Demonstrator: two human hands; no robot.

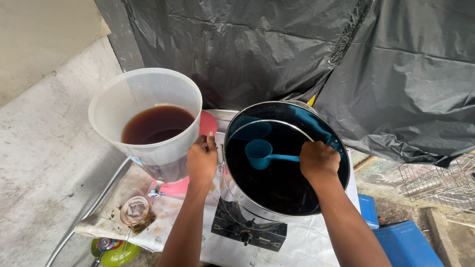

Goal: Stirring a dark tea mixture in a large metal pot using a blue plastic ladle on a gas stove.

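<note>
We are ladling: the right hand (319,159) grips the teal plastic ladle (261,153) inside the tilted steel pot (277,207) of dark liquid; the left hand (202,159) clasps its rim handle. Next, we judge, lift steadily toward the translucent plastic bucket (143,89) just beside.

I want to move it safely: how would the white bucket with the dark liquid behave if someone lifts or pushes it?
The bucket is likely heavy, as dark liquid fills much of it. It may tip or slosh when pushed: it is tall, open-topped and stands on a small pink stool. Its thin translucent wall may flex under a grip.
</note>
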